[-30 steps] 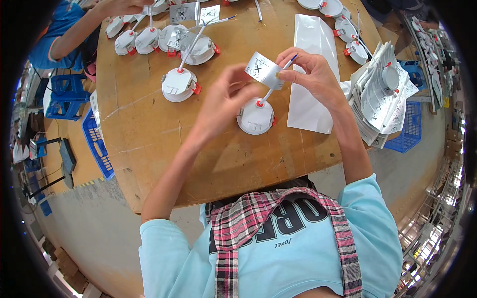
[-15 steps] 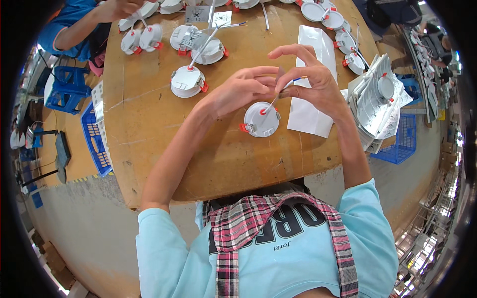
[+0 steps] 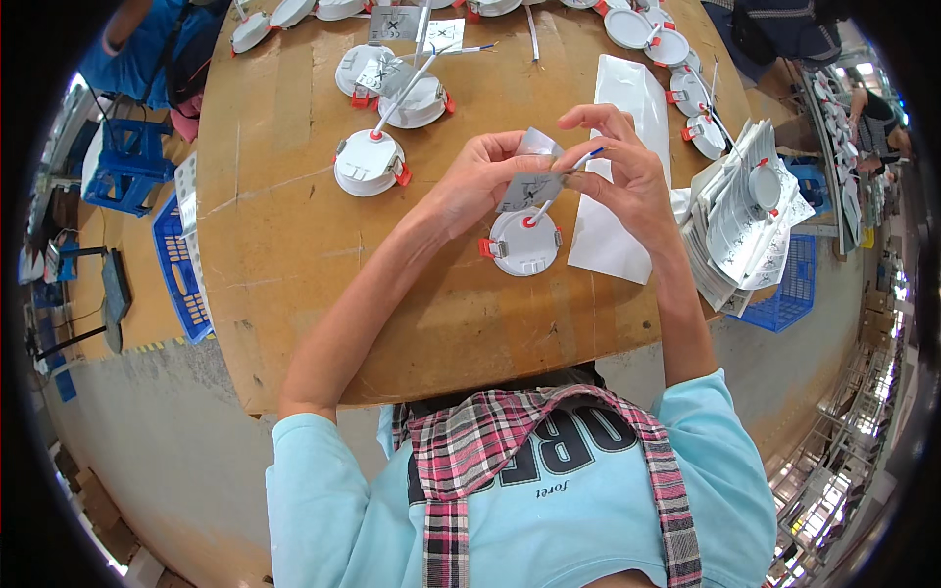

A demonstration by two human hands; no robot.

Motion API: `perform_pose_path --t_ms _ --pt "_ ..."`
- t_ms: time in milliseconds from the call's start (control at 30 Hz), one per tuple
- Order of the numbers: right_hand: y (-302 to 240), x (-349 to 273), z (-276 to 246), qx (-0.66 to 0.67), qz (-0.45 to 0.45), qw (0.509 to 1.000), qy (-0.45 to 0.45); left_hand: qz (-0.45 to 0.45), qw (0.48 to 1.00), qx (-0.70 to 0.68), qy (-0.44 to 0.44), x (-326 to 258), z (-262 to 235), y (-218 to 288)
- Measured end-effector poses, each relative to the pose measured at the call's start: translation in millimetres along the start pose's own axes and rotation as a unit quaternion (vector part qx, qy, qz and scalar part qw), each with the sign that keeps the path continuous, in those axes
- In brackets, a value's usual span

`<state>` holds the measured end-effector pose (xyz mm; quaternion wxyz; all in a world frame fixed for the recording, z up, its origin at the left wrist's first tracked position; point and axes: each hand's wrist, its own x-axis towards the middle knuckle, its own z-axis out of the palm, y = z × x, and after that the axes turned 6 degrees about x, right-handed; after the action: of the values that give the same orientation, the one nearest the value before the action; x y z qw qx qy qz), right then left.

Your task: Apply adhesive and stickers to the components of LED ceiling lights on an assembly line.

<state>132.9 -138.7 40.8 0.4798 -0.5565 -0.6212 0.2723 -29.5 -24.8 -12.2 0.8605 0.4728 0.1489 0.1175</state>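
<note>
A round white downlight (image 3: 524, 253) with red-tipped spring clips lies on the table just in front of my hands. From its red grommet a white cable (image 3: 541, 214) rises at a slant toward my fingers. My left hand (image 3: 472, 184) is closed on a folded silver label (image 3: 527, 192), its two flaps sticking out beside the cable. With thumb and fingertips my right hand (image 3: 621, 176) pinches the cable near its upper end, where the label meets it; blue and brown wire ends show past the fingers. Exactly how the label sits around the cable is hidden by the fingertips.
More downlights (image 3: 370, 167) stand at the left, some with silver labels on their cables, and others line the far and right edges. A white sheet (image 3: 610, 235) lies beside my right hand. Stacked label sheets (image 3: 730, 220) rest at the right edge. A co-worker's arm (image 3: 125, 22) is far left.
The silver label has turned to show its flaps between my hands. The downlight has shifted slightly right. The co-worker's hand has drawn away from the upper left lights, two of which are gone from there.
</note>
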Motion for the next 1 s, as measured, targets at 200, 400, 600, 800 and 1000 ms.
perform_pose_path --t_ms 200,400,600,800,1000 --pt "9.8 -9.5 15.2 0.100 0.058 0.990 0.087 0.037 0.998 -0.039 0.044 0.0 -0.1 -13.4" --pt "4.1 -7.9 20.5 0.088 0.079 0.987 0.112 0.076 0.994 -0.046 0.057 -4.3 -2.7 -8.2" --pt "-7.7 0.6 4.3 -0.181 -0.044 0.981 0.059 0.213 0.947 0.158 0.181 -18.8 9.4 32.1" --pt "-16.9 10.2 -3.5 -0.208 -0.033 0.977 0.012 0.213 0.848 0.472 0.115 -11.1 39.2 65.5" --pt "-20.1 8.3 4.2 -0.161 0.049 0.985 0.040 0.183 0.858 0.475 0.065 -1.7 30.6 62.5"
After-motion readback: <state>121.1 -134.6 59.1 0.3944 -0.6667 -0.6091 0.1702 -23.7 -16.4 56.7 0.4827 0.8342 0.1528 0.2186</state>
